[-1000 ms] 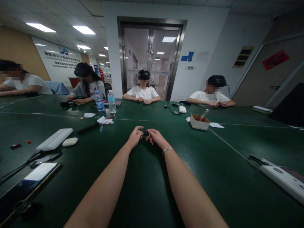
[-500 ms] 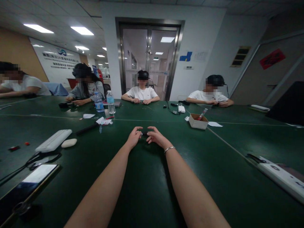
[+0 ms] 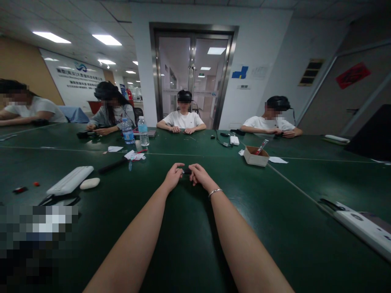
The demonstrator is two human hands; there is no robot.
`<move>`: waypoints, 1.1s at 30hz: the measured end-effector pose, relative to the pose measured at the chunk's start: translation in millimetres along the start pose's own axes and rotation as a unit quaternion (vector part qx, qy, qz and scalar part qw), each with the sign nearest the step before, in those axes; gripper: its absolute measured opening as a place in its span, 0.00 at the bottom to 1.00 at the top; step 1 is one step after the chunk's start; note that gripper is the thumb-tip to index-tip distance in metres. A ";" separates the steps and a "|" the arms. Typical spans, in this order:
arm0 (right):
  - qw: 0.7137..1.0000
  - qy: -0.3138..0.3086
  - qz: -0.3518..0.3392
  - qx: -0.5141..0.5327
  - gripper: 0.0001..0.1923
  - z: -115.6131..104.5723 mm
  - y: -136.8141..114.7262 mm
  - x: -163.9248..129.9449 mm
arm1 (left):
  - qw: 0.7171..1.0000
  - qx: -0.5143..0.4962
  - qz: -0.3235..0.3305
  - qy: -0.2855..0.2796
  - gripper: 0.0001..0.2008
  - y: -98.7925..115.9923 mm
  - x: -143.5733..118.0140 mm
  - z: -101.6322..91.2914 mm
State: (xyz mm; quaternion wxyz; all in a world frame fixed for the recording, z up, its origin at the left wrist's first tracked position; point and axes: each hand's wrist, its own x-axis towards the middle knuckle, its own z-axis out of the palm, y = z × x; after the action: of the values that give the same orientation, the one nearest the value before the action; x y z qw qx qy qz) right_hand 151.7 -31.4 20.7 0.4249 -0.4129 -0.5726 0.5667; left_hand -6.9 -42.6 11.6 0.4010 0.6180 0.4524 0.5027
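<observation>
Pinching a small black piece (image 3: 186, 171) between both hands, left hand (image 3: 173, 176) and right hand (image 3: 199, 175) fingers closed on it, green table (image 3: 275, 211)

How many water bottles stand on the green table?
2. Both stand side by side at the far left-centre of the table: the blue-labelled bottle on the left, the clear bottle just to its right. None seems hidden.

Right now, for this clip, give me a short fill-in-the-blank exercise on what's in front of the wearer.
1. Both hands, left hand and right hand, pinch one small ____ object.
2. The bracelet sits on the ____ wrist.
3. The table is dark ____.
4. The cardboard box lies to the wearer's ____.

Missing words: black; right; green; right
</observation>
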 end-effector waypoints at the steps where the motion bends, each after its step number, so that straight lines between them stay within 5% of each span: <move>1: 1.000 -0.001 -0.005 0.006 0.12 -0.1 0.3 0.2 | 1.000 -0.002 -0.001 0.000 0.16 -0.3 0.1 -0.2; 6: 0.997 -0.030 -0.006 0.070 0.27 -4.7 -0.2 -1.8 | 1.000 -0.004 -0.005 -0.003 0.16 -0.9 0.7 -1.0; 10: 0.999 -0.019 -0.002 0.049 0.15 -5.4 -1.8 -3.3 | 1.000 -0.012 -0.001 0.005 0.15 -2.4 2.1 -0.6; 14: 0.995 -0.045 -0.010 0.083 0.23 -6.6 -3.6 -5.4 | 1.000 -0.020 -0.009 0.016 0.15 -2.8 2.9 -0.5; 19: 0.999 -0.028 0.010 0.013 0.12 -1.8 -3.1 -2.7 | 1.000 -0.020 -0.004 0.007 0.15 -1.8 2.2 0.0; 22: 0.999 -0.034 -0.014 -0.029 0.11 -0.1 -3.3 -3.2 | 1.000 -0.014 -0.006 0.007 0.15 -2.0 1.7 -0.7; 26: 0.998 -0.060 -0.027 0.011 0.24 -3.1 -4.3 -6.1 | 1.000 -0.006 -0.009 0.001 0.15 -1.4 0.9 -2.2; 33: 0.999 -0.012 -0.032 -0.024 0.11 1.0 -3.4 -3.5 | 1.000 -0.008 -0.004 -0.001 0.15 -3.6 1.8 -2.6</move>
State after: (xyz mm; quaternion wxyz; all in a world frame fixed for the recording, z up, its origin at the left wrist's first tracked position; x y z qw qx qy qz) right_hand 151.8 -35.1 24.0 0.4264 -0.3975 -0.6038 0.5437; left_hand -9.9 -39.8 9.1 0.4083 0.6134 0.4502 0.5043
